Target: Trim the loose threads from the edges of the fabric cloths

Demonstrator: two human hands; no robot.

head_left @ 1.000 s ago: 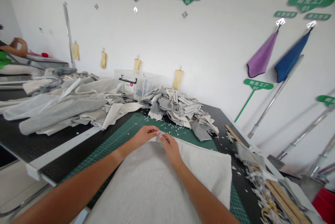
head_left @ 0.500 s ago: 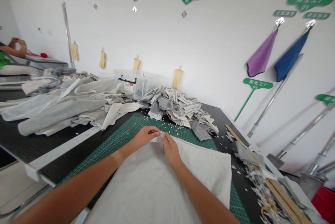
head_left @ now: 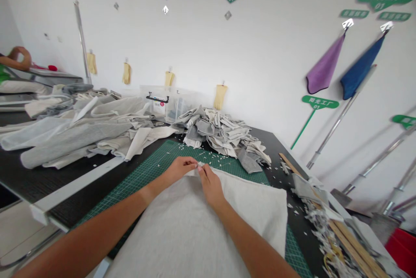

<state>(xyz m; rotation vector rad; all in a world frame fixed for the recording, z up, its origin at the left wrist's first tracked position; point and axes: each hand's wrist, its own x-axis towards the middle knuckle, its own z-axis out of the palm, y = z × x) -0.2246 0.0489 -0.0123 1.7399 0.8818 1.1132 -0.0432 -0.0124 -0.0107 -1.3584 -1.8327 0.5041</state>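
Starting at the far left, we have a co-worker's arm (head_left: 19,57) bent above a table at the edge of view. Then comes the big heap (head_left: 78,128), long pale and grey cloths sprawling over the black table (head_left: 21,178). Behind its right end sits the bin (head_left: 146,105), clear plastic, with a black handle and a label on the front; something blue-grey shows through its side, too blurred to name.

Now to the middle! The left hand (head_left: 182,168) has a narrow pinch, thumb and finger closed on the top edge of the cloth (head_left: 195,230). That pale cloth spreads towards the wearer over the green mat (head_left: 143,174). Right beside it, the right hand (head_left: 210,182) pinches the same edge, fingertips nearly meeting the left's; the exact spot between them is hidden. Both forearms are in the way, the left crossing the mat, the right lying across our view of the cloth.

Just beyond the hands, the small heap (head_left: 221,132) of grey and white pieces covers part of the bin, white bits scattered before it. Further right, wood strips (head_left: 354,247) lie among scraps (head_left: 320,226), under a purple rag (head_left: 326,65) and a blue rag (head_left: 362,70) on the wall. A red thing (head_left: 403,245), cut off by the frame, closes the right side.
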